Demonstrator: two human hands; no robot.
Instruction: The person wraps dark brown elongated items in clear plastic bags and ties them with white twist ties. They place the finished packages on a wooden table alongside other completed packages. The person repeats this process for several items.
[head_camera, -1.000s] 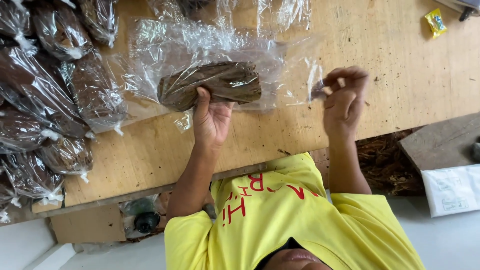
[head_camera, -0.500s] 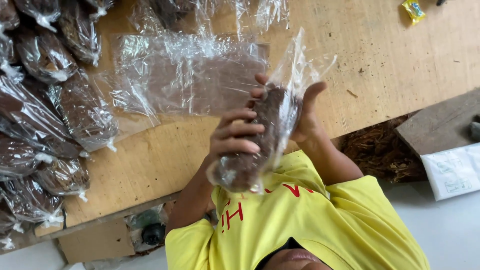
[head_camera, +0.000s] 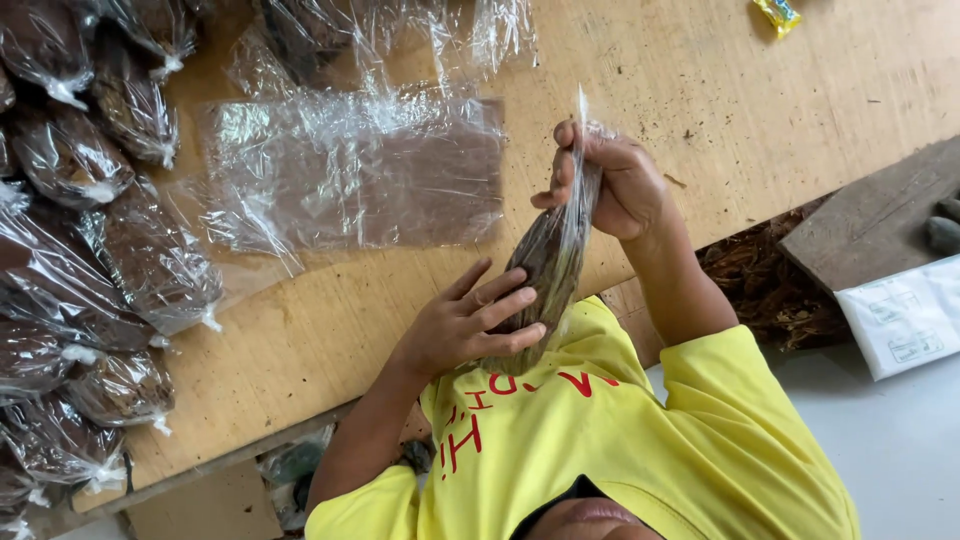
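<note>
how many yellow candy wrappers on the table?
1. A small yellow wrapper lies at the top edge of the wooden table, far from the left hand and right hand holding the filled bag. More may lie out of frame.

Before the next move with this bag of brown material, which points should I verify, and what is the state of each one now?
1. Right hand grips the gathered top of the filled bag: ok.
2. Left hand wraps the bag's lower end: ok.
3. Brown contents sit below the gripped neck: ok, as far as visible.
4. Bag is held up, off the wooden table: ok.
5. Neck is twisted or tied shut: cannot tell.
6. Flat empty bags lie on the table, apart from both hands: ok.
</note>
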